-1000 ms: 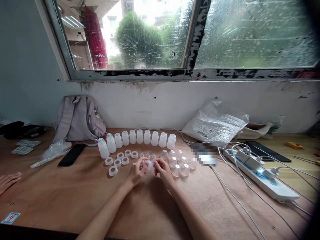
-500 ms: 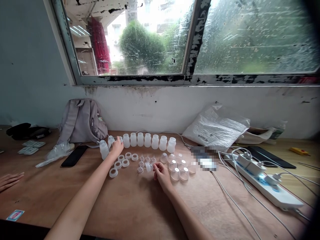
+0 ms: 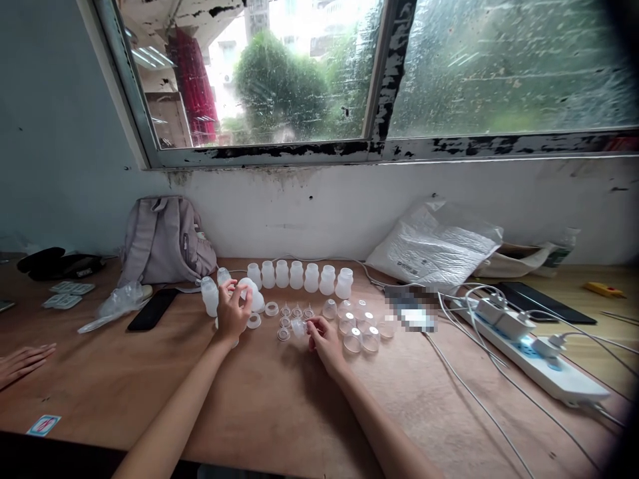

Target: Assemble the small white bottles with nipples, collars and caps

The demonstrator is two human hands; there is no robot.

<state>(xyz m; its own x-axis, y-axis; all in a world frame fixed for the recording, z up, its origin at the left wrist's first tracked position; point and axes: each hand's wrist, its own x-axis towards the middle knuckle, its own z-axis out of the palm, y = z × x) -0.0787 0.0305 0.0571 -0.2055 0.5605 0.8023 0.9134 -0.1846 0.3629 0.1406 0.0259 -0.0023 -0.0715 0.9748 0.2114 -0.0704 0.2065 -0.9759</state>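
Observation:
My left hand (image 3: pixel 231 314) is closed round a small white plastic bottle (image 3: pixel 251 293), lifted and tilted just in front of the row of white bottles (image 3: pixel 299 275) at the back of the wooden table (image 3: pixel 279 406). My right hand (image 3: pixel 322 336) pinches a small clear plastic piece (image 3: pixel 298 327) low over the table. White rings (image 3: pixel 271 309), small clear nipple-shaped pieces (image 3: pixel 296 311) and clear domed caps (image 3: pixel 357 326) lie between and beside my hands.
A grey backpack (image 3: pixel 162 239) and black phone (image 3: pixel 152 309) lie at the back left, a plastic bag (image 3: pixel 433 249) at the back right. A white power strip (image 3: pixel 534 356) with chargers and cables runs along the right. Another person's hand (image 3: pixel 22 362) rests at the left edge.
My left hand left the small piece, reached to the bottle row, took hold of one bottle and drew it back toward me. My right hand stayed put, still pinching the clear piece.

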